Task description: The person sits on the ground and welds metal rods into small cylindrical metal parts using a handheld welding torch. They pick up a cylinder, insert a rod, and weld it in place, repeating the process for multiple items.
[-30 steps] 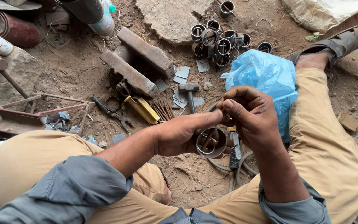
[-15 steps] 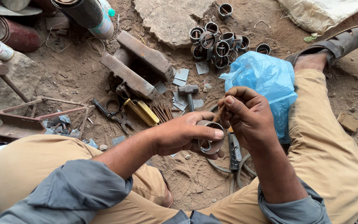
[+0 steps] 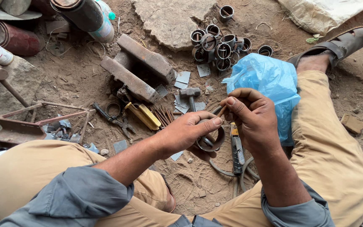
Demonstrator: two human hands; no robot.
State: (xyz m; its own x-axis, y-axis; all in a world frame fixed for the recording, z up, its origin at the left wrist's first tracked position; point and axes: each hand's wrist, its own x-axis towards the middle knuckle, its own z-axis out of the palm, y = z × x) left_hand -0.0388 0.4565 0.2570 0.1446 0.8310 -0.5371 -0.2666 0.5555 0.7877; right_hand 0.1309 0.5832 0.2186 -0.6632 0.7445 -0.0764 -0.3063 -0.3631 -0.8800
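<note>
While I sit on the dirt floor (image 3: pixel 85 80), both hands work.
Left hand (image 3: pixel 185 134) grasps a metal ring (image 3: pixel 211 141); right hand (image 3: pixel 253 117) pinches a thin rod (image 3: pixel 221 111).

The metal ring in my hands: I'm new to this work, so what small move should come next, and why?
Probably ease the thin rod down to the metal ring. The left hand grips the ring from the side, thumb on its rim, opening up. The right hand pinches the rod just above that rim, tip angled toward it, seemingly not yet seated.
</note>
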